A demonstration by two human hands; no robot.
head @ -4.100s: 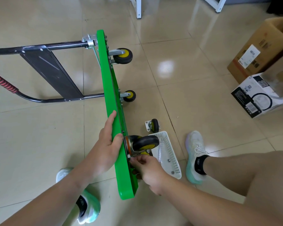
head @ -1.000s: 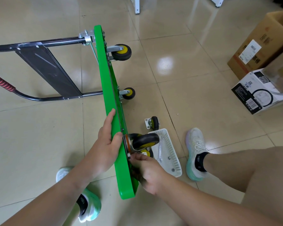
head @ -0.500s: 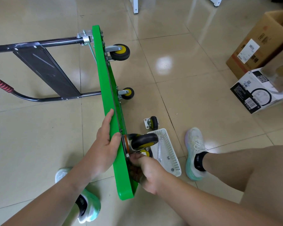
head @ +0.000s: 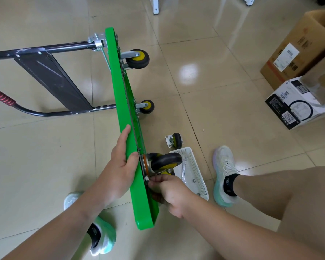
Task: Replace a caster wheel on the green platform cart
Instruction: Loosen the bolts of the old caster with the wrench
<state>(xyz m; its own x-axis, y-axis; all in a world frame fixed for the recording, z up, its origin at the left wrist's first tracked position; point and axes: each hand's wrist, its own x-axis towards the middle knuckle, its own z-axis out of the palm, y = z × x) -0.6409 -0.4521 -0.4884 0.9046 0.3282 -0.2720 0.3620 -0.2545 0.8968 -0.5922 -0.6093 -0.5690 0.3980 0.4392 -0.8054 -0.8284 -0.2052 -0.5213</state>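
Two casters are bolted on at the far end of the green platform cart, which stands on its long edge on the tiled floor with its black handle folded out to the left. At the near end a third caster sits against the underside on its mounting plate. A bit of yellow hub shows just below it, likely a fourth, mostly hidden. Left hand grips the cart's upper edge, fingers laid along the top, thumb hooked over toward the plate, steadying the deck. Right hand is curled, fingertips pinching at the plate's lower corner. What they hold is too small to see; probably a nut or bolt being turned by hand. A loose caster lies on the floor beside a white basket, apart from the cart, which I take to be the old one, already off. In the basket are a wrench and a few small metal fasteners, all untouched. Judgement: removal done, new wheel placed, fastening partway. Left to do: seat the remaining hardware, tighten with the wrench, set the cart back on its wheels. How many fasteners are in cannot be told.
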